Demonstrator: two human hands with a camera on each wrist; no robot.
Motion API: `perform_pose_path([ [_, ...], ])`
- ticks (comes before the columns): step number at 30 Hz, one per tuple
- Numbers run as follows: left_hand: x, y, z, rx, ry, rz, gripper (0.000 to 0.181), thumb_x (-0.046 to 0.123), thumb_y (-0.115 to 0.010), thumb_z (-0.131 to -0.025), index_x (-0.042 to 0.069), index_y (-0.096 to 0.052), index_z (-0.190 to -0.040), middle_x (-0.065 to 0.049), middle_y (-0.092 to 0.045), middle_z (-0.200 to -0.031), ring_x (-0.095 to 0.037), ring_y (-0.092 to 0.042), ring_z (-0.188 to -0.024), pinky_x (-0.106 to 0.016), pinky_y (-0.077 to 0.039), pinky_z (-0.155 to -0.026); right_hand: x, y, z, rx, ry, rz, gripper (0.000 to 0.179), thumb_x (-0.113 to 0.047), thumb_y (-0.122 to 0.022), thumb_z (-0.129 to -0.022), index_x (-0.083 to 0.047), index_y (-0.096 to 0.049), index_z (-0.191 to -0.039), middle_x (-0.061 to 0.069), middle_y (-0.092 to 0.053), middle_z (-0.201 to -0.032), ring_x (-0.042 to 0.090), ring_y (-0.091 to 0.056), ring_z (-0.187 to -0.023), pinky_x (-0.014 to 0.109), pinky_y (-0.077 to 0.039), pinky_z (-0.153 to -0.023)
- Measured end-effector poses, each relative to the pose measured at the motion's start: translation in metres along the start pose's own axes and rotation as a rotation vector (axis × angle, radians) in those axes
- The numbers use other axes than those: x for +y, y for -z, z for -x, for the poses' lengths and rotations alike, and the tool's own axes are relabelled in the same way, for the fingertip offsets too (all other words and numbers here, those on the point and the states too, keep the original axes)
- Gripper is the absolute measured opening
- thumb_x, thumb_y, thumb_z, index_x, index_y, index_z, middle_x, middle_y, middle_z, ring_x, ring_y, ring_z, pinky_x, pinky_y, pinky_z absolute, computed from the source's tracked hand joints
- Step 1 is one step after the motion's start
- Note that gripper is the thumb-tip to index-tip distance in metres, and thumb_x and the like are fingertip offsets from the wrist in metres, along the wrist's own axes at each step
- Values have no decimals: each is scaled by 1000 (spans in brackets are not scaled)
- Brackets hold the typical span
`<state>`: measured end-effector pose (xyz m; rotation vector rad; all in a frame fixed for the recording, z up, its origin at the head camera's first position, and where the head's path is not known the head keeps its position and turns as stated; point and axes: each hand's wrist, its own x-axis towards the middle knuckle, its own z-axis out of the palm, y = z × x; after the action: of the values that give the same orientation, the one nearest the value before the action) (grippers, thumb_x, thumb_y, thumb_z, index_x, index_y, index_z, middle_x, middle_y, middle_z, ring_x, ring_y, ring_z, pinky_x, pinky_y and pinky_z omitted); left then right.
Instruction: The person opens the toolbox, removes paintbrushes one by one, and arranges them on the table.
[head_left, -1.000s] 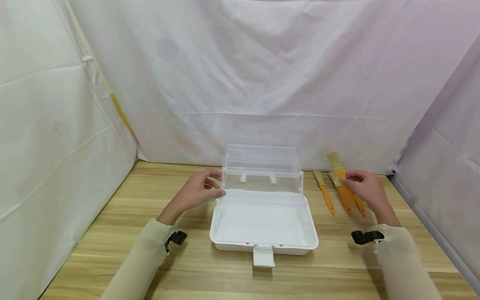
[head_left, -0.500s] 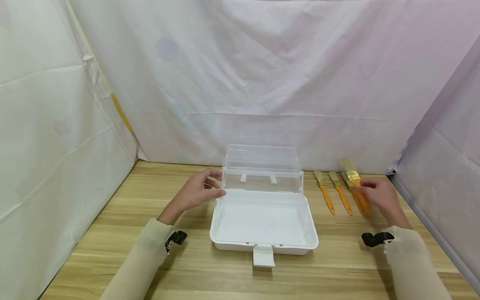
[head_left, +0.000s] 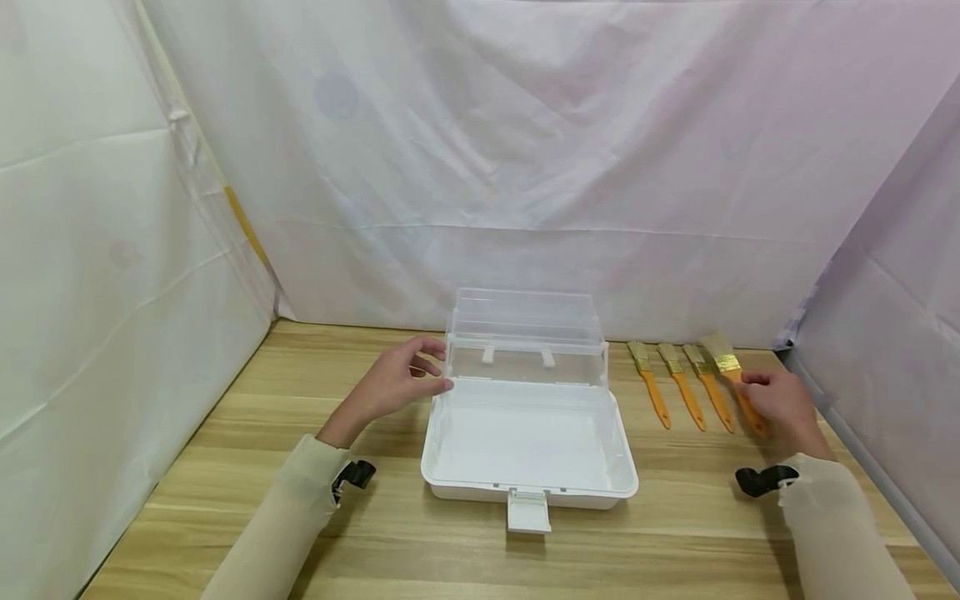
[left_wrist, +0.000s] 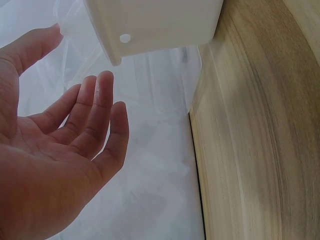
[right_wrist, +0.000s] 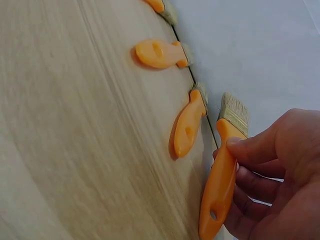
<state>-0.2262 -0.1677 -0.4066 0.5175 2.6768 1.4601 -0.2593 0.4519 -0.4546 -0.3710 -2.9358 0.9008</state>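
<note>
My right hand [head_left: 783, 408] pinches a paintbrush [right_wrist: 221, 175] by its orange handle, near the metal ferrule; its pale bristles point away from me. To its left, several similar orange-handled brushes lie side by side, including a paintbrush [head_left: 717, 400] closest to the held one. In the middle sits a white plastic storage box [head_left: 472, 493] with its clear lid [head_left: 523, 321] raised at the back. Beside the lid's left edge is my left hand [head_left: 390, 383], thumb forward and fingers loosely bent. The left wrist view shows nothing held in it; whether the thumb touches the lid is unclear.
Everything stands on a wood-grain table [head_left: 360, 517]. A white cloth [head_left: 525, 167] hangs along its back edge, with more cloth at both sides. The box's white latch [head_left: 528, 512] sticks out at the front.
My right hand has moved right with a paintbrush, which now lies at the right end of the row, apart from the others. The left hand and the box stay where they were.
</note>
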Motion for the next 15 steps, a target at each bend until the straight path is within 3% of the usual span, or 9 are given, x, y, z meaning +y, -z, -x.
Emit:
perform_pose_path([
  [7, 0, 0, 0, 5, -2, -2, 57, 25, -89, -94, 7, -65, -143, -9, -71, -133, -28, -74, -113, -46, -62, -89, 8, 2, -4, 12, -44, 35, 51, -21, -61, -109, 18, -58, -141, 42, -58, -139, 59, -57, -121, 66, -51, -96],
  [15, 0, -1, -1, 8, 0, -1, 57, 25, -89, -94, 7, -65, -142, -8, -72, -132, -28, -74, -113, -45, -62, -88, 7, 3, -8, 0, -104, 46, 52, -24, -62, -109, 16, -59, -142, 40, -60, -137, 54, -60, -115, 56, -54, -87],
])
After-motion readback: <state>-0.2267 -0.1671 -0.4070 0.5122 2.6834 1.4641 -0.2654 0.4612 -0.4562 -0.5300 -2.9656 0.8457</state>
